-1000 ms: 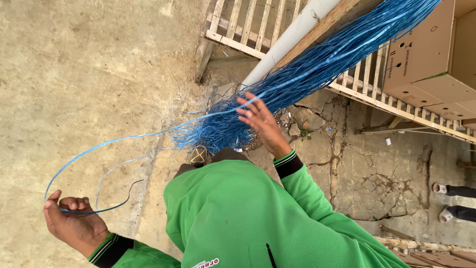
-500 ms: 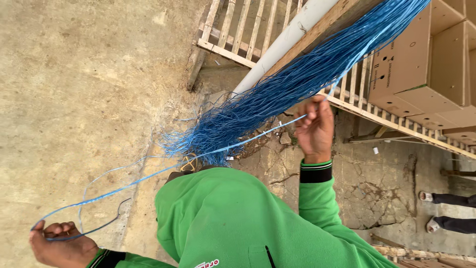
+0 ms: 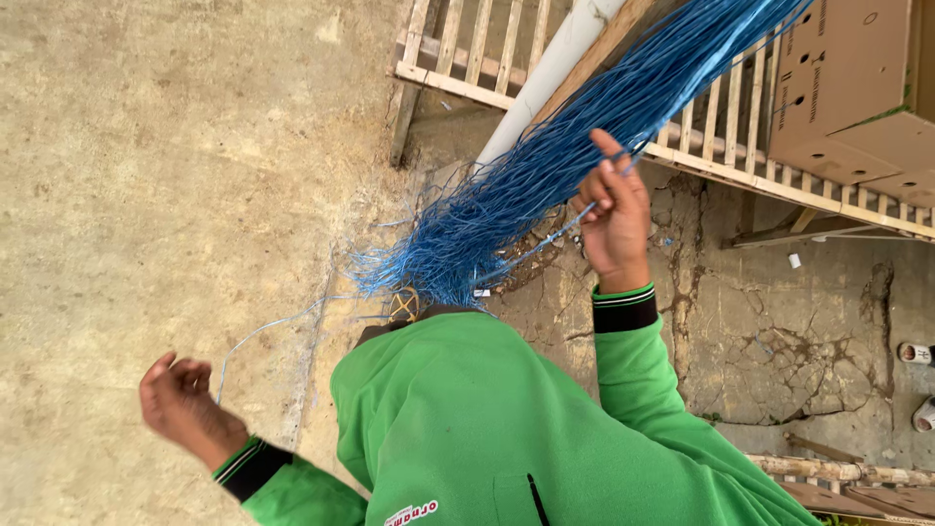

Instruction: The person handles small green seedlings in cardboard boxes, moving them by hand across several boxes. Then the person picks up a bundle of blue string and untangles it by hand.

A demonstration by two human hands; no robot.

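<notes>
Cracked concrete floor (image 3: 779,321) (outdoors)

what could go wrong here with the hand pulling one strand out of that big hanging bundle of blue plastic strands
1. The right hand grips a single thin blue strand right against the hanging bundle of blue plastic strands; neighbouring strands may snag and tangle.
2. The bundle's frayed lower ends already splay out loosely, so knots could form there.
3. The left hand is curled with a loose strand beside it; whether it grips it is unclear, so the strand may slip.
</notes>
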